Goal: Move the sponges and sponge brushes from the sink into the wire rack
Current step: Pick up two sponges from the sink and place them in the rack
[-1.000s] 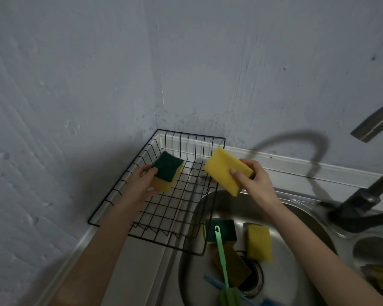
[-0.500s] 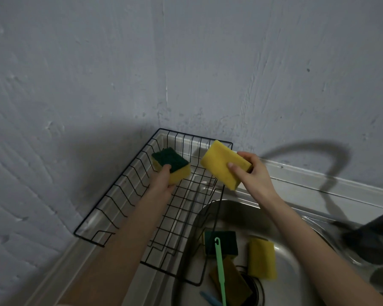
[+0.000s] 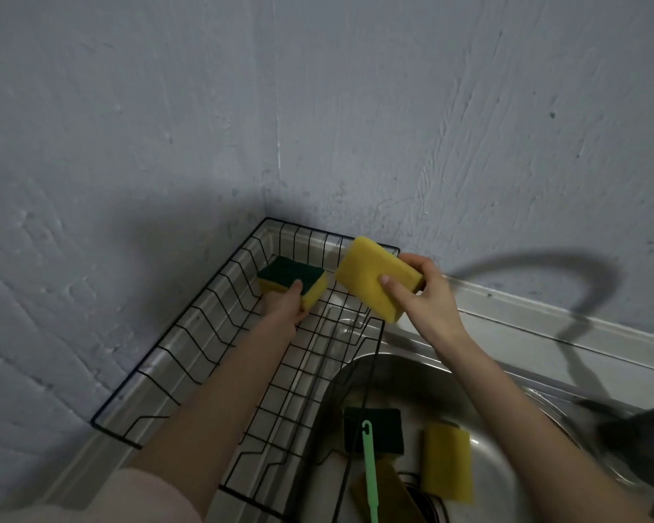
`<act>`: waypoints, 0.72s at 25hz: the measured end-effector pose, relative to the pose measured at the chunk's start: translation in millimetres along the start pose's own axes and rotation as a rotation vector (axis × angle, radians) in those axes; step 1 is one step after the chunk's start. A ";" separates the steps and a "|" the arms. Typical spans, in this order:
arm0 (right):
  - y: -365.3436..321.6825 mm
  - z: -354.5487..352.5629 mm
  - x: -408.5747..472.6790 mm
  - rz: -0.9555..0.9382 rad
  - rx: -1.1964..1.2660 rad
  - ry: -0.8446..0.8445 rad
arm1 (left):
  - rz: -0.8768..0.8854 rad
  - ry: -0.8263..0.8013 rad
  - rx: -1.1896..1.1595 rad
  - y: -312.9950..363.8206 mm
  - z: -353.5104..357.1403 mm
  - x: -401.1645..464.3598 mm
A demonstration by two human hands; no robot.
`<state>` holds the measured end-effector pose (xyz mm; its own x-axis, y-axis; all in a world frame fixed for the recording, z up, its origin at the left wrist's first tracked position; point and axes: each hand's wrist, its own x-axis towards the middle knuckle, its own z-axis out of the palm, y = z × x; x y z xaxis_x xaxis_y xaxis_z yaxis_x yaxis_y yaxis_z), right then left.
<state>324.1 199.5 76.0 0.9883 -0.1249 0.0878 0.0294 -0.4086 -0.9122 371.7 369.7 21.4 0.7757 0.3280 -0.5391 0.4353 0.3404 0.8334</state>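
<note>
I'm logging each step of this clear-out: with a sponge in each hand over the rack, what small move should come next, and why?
Probably let go with the left hand: its green-topped sponge already sits low in the far corner of the wire rack, while the right hand holds the yellow sponge above the rim.

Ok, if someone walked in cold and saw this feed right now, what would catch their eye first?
Probably the two hands out over the wire rack in the wall corner, each gripping a sponge: the left hand has a green-topped sponge low at the rack's far end, and the right hand holds a yellow sponge above the rack's far right corner. Next, the sink at lower right, with more sponges and a green brush handle waiting.
</note>
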 end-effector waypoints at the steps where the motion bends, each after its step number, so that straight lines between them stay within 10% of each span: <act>1: 0.7 1.5 0.7 -0.016 -0.007 0.001 | 0.000 0.007 0.009 -0.3 1.0 2.5; 18: 1.2 3.8 2.2 -0.125 -0.142 0.006 | 0.036 -0.040 0.114 1.5 10.0 16.9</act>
<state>326.9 202.2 73.6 0.9773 -0.0701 0.1998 0.1304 -0.5444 -0.8287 390.0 366.9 14.8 0.8084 0.3019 -0.5054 0.4545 0.2255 0.8617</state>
